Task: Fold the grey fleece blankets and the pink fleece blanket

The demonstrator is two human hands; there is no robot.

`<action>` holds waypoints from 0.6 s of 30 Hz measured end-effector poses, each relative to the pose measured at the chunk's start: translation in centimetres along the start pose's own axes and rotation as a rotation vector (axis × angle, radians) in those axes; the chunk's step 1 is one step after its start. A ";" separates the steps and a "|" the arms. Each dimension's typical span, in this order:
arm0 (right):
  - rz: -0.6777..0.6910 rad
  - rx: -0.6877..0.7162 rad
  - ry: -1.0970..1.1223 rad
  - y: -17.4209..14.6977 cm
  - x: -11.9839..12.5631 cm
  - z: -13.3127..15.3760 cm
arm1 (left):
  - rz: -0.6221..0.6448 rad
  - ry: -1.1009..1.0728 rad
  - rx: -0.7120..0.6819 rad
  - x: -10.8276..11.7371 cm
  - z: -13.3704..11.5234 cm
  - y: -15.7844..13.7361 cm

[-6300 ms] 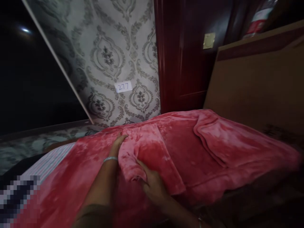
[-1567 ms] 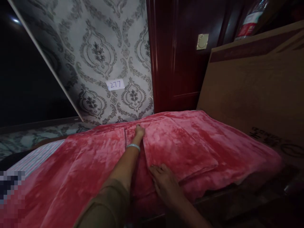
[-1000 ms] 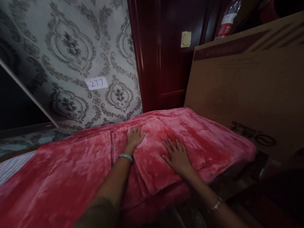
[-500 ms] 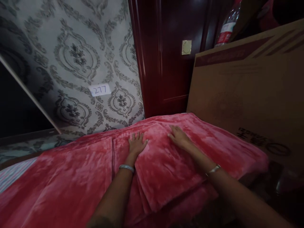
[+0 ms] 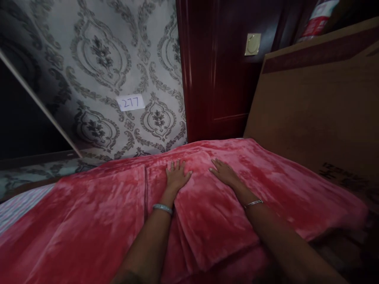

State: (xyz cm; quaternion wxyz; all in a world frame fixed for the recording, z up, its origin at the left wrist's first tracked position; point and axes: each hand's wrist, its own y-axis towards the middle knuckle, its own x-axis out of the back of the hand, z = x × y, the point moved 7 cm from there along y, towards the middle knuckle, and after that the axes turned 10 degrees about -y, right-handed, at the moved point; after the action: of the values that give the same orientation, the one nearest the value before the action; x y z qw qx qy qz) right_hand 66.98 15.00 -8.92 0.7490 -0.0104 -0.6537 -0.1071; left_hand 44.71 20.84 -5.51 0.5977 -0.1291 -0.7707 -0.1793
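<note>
A plush pinkish-red blanket [image 5: 100, 221] is spread before me, with folded layers and edges showing at its middle. On it lies my left hand [image 5: 177, 175], palm down with fingers spread, just past a folded edge; a light bangle circles that wrist. To its right my right hand [image 5: 224, 172] also rests flat on the plush, fingers stretched out and a thin silver bangle on the wrist. A strip of blanket separates the two hands. Neither hand grips the fabric.
Patterned wallpaper [image 5: 100, 59] bearing a paper label "277" [image 5: 132, 102] rises behind. Beside it stands a dark red wooden door panel [image 5: 219, 86]. At right are a large cardboard box [image 5: 314, 102] and a bottle [image 5: 318, 21] above it. Striped cloth [image 5: 26, 205] shows at left.
My right hand's fingers have flattened and spread out on the blanket. My left hand stays flat in about the same place. The view has shifted slightly, moving the wall and box within the picture.
</note>
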 end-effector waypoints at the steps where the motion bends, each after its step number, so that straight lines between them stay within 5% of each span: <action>1: -0.025 0.010 -0.005 0.0 0.1 0.0 | 0.000 -0.006 -0.004 0.0 0.0 0.0; 6: -0.005 -0.005 -0.045 -0.5 1.1 0.5 | 0.017 -0.038 -0.002 -0.2 -0.2 -0.3; 10: 0.026 -0.070 -0.116 -4.4 3.0 2.7 | 0.085 -0.099 0.015 -0.2 0.0 -0.4; 15: -0.066 0.298 -0.111 -14.4 2.8 10.5 | 0.231 -0.202 -0.024 1.3 0.2 -0.3; 18: -0.086 0.384 -0.106 -18.6 1.7 13.2 | 0.267 -0.227 -0.120 2.9 0.2 -0.2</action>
State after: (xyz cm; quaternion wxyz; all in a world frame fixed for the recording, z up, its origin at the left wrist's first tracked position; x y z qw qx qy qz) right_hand 51.04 -1.36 -7.69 0.6965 0.1550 -0.7005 -0.0116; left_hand 43.72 20.67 -2.76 0.5167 -0.2852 -0.7970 -0.1285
